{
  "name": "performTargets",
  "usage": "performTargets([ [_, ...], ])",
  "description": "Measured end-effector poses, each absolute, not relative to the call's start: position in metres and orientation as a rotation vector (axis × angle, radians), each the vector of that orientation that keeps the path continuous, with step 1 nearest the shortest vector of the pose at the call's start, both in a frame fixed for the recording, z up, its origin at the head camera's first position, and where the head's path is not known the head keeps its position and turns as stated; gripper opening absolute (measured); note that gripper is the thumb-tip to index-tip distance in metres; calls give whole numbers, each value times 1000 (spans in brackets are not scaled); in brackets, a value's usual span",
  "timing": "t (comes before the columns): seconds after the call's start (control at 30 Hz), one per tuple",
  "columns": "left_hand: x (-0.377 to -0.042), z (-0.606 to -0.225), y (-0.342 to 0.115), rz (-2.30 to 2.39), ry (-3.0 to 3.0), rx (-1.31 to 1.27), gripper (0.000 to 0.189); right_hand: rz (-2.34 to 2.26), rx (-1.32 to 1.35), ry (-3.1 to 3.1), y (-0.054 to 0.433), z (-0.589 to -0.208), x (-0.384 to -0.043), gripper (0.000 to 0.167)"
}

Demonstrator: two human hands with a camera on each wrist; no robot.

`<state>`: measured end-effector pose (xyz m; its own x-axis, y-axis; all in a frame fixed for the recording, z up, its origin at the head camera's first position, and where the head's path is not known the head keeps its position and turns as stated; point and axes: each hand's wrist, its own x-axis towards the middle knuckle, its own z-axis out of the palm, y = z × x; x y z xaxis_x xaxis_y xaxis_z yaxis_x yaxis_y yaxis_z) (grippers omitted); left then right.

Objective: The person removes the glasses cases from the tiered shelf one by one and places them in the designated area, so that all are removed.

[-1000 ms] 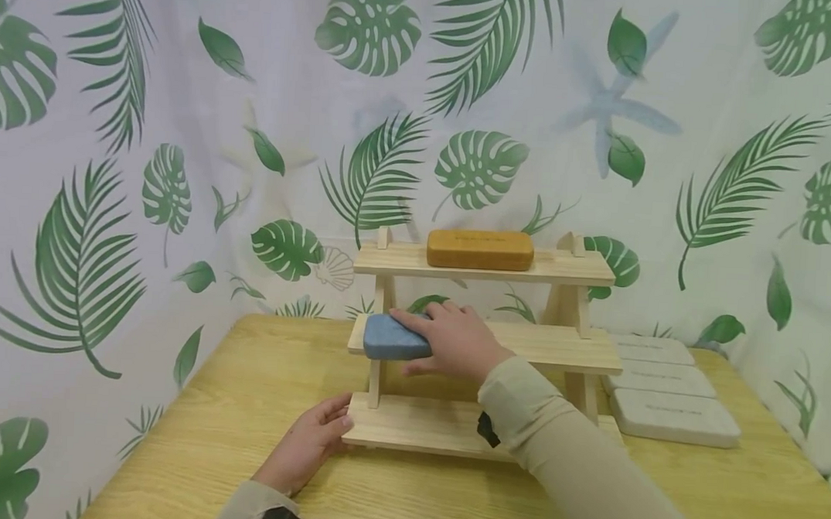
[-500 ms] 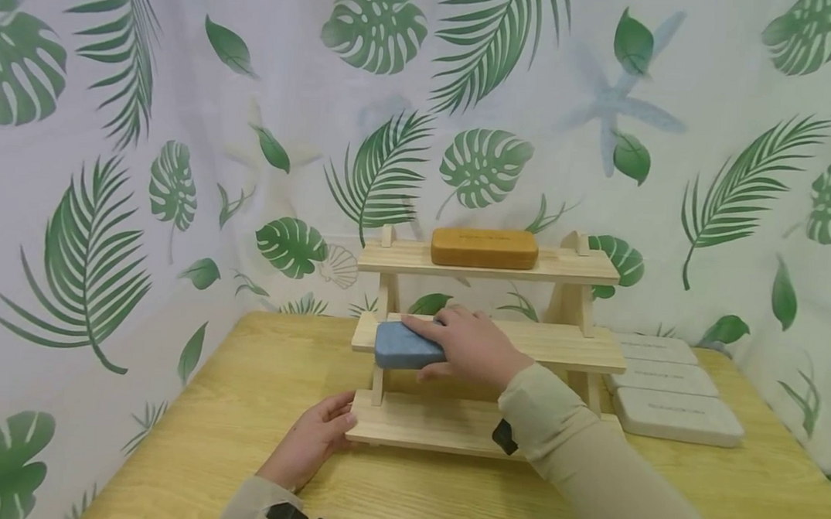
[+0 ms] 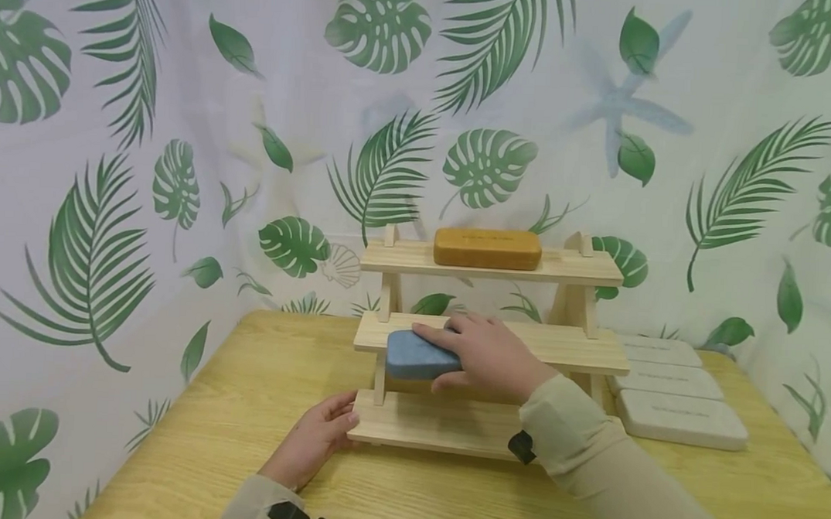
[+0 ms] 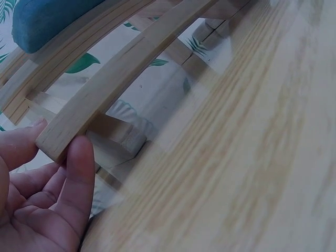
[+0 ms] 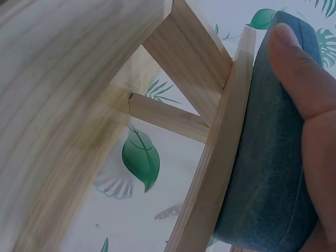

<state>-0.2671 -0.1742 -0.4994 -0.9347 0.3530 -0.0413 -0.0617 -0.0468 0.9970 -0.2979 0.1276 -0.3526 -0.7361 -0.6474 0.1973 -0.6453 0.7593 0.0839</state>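
Observation:
A three-tier wooden shelf stand (image 3: 443,423) stands on the table. My right hand (image 3: 498,360) grips a blue glasses case (image 3: 418,356) at the front edge of the middle tier, thumb and fingers around its right part. In the right wrist view the blue case (image 5: 262,157) lies close along a board's edge, with the thumb on its side; whether it rests on the board I cannot tell. My left hand (image 3: 313,437) pinches the left end of the lowest tier; the left wrist view shows thumb and fingers (image 4: 79,173) on either side of the board end (image 4: 68,131).
An orange glasses case (image 3: 487,249) lies on the top tier. Several pale flat cases (image 3: 683,418) lie in a row on the table (image 3: 191,451), right of the stand. A leaf-patterned cloth (image 3: 392,165) hangs behind.
My right hand has moved to the right and slightly down with the blue glasses case, along the middle tier's front. My left hand keeps hold of the lowest tier's end.

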Motion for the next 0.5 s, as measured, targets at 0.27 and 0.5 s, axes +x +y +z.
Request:
performTargets([
  [0.27, -267, -500, -174, 2068, 1939, 314, 61, 7, 1061, -2685, 136, -351, -291, 92],
  [0.5, -267, -500, -174, 2079, 1929, 327, 60, 13, 1070, -2640, 152, -350, -283, 92],
])
